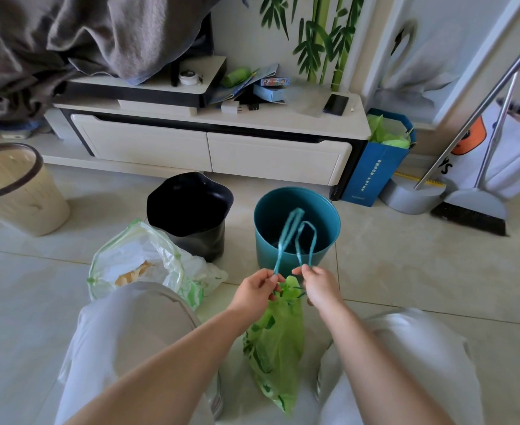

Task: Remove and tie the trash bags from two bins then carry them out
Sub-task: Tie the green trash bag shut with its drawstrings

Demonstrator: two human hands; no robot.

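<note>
Green trash bag (275, 342), drawstring loops (295, 240) pinched by left hand (257, 291), right hand (321, 285) fingers

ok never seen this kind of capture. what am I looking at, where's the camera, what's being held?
There is no robot: one wide-angle camera on a person's head looks down at their bare arms and knees. The left hand and right hand each pinch a teal drawstring loop of a green trash bag, which hangs between the knees. On the tiled floor ahead stand a teal bin, a black bin and a beige bin. A second, clear bag with trash lies open by the left knee.
</note>
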